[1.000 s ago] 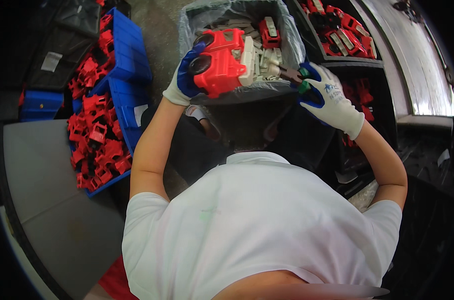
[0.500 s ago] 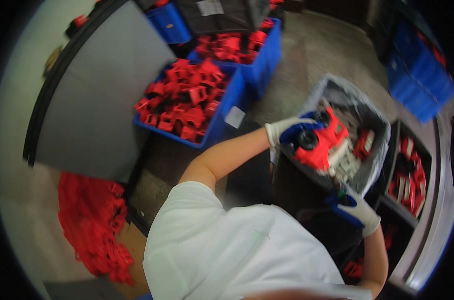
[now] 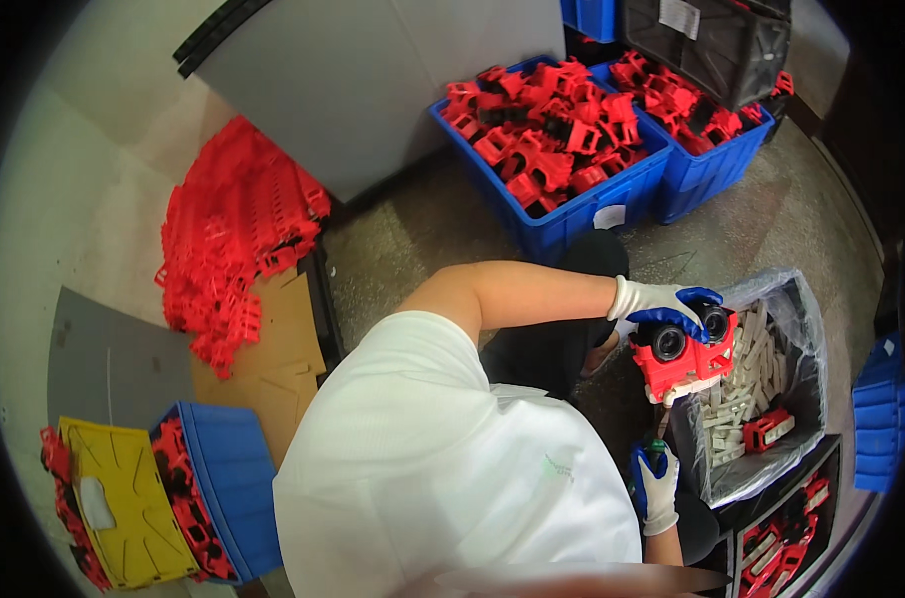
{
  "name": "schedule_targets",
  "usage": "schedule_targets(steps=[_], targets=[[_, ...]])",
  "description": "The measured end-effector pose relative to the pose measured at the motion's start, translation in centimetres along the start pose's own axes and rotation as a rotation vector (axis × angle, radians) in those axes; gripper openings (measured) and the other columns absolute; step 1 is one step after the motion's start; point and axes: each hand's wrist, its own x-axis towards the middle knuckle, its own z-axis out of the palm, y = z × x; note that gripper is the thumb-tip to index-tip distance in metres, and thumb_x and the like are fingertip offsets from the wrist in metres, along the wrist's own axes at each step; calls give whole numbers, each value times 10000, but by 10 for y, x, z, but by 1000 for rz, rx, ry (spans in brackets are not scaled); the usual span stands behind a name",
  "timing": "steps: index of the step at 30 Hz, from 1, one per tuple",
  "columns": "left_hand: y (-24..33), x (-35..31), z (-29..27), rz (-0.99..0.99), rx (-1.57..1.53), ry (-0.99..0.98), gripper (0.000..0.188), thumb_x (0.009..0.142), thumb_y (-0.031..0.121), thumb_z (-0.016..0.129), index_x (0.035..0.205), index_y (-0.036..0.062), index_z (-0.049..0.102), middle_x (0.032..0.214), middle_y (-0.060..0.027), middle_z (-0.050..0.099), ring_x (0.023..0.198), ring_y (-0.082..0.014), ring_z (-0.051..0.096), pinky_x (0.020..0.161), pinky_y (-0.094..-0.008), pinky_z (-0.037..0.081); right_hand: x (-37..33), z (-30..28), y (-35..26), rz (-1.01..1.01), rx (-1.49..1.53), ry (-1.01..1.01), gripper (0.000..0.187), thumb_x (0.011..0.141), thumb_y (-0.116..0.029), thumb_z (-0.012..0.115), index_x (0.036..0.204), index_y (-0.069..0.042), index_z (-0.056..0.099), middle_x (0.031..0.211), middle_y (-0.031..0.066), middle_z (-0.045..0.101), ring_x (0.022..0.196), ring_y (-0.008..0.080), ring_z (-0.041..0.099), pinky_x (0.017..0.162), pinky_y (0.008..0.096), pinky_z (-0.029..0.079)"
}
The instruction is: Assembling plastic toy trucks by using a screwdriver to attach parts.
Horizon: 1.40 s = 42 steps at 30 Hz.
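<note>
My left hand (image 3: 671, 305), in a white glove with blue palm and fingers, is closed on a red plastic toy vehicle (image 3: 677, 371) with two black wheels facing up. A pale strip shows along its lower edge. My right hand (image 3: 657, 488), gloved the same way, is wrapped round a green-handled screwdriver (image 3: 657, 447). Its shaft points up at the pale strip; whether the tip touches it I cannot tell. Both hands are at the near side of a bin lined with clear plastic (image 3: 813, 329), which holds many pale strips (image 3: 761, 369) and a red piece (image 3: 768, 431).
Blue crates (image 3: 572, 214) heaped with red parts stand ahead, beside a grey panel (image 3: 373, 90). A dark crate (image 3: 783, 538) of red and pale pieces is at the lower right. Red parts (image 3: 238, 219) are piled left, near a yellow lid (image 3: 124, 498).
My view has swung, so the crates and bin sit further right. The toy vehicle has turned in my left hand's grip, its pale strip now facing the screwdriver below.
</note>
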Motion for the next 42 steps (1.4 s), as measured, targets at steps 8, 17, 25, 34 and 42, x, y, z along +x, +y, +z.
schedule_targets(steps=[8,17,25,34,42], targets=[[0,-38,-16,-91,-93,51,763,768,215,792,1391,40,389,1225,-85,567,1130,-151,521,989,-308,422,23,-35,-67,322,363,-406,364,823,-39,666,1175,3,584,996,51,642,877,102,577,735,249,473],[73,-65,-42,-98,382,177,390,947,42,497,1337,32,488,1377,-130,480,1273,-200,475,1061,-312,405,17,-7,-107,245,689,-320,411,789,-47,707,1174,13,574,986,45,628,905,96,558,813,264,476],[45,-23,-39,66,104,0,446,912,56,579,1344,19,476,1289,-71,553,1190,-157,533,1023,-280,434,5,-15,-82,63,155,-79,539,825,-173,679,1321,-66,494,1224,125,572,1161,221,512,1030,326,367],[76,-25,-27,-125,38,-16,556,888,74,607,1400,24,397,1336,-92,514,1186,-181,536,1032,-301,415,8,-27,-96,-8,-49,-114,678,787,-351,727,1376,-171,442,1283,205,507,1193,339,495,994,394,420],[17,-25,-3,-297,-4,-221,680,838,85,695,1429,58,359,1367,-66,467,1240,-156,448,1062,-300,364,-14,15,-58,-95,-31,-131,526,717,-332,784,1127,-58,600,1172,179,560,1102,359,541,921,395,459]])
